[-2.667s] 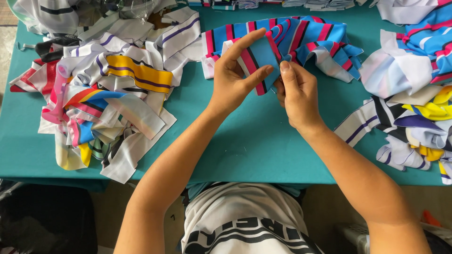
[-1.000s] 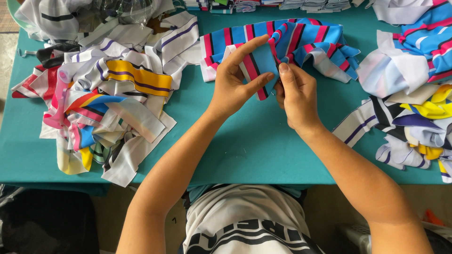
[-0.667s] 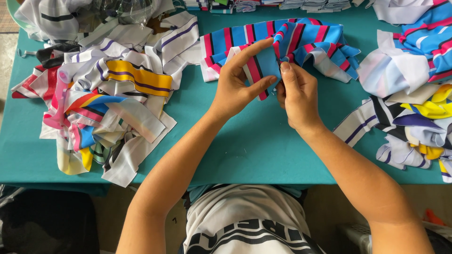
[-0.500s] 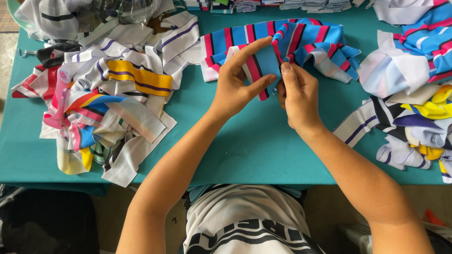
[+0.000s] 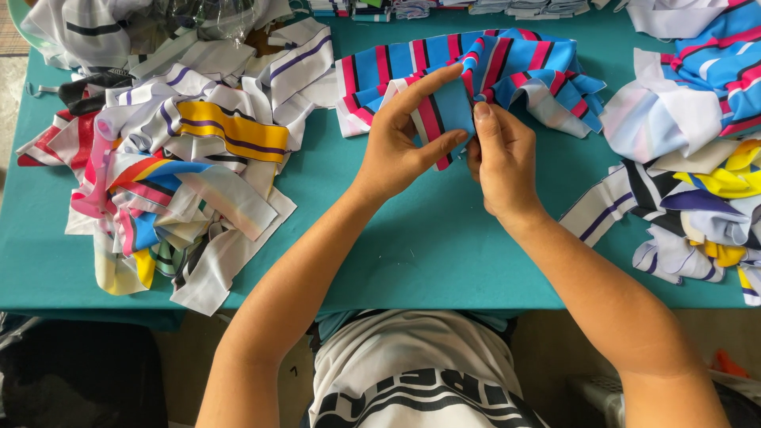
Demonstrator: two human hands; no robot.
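— What covers the far left of the teal cloth-covered tabletop [image 5: 412, 238]?

— A loose heap of white fabric strips with purple, yellow, pink and blue bands [image 5: 170, 158], spilling toward the near edge. Behind it lies a pile of white cloth with black stripes [image 5: 87, 28].

— And in the middle?

— The left hand [image 5: 400, 147] pinches a blue fabric strip with pink and black stripes [image 5: 452, 103] between thumb and forefinger, fingers closed on it. The right hand [image 5: 503, 158] grips the same strip just beside, its fingers curled onto the edge. The strip is lifted slightly above the tabletop, joined to a bunched pile of matching blue striped fabric [image 5: 539, 67] behind.

— To the right?

— A mound of mixed white, blue, yellow and black fabric pieces [image 5: 690, 158] near the edge. Below the tabletop, a dark floor area shows at left.
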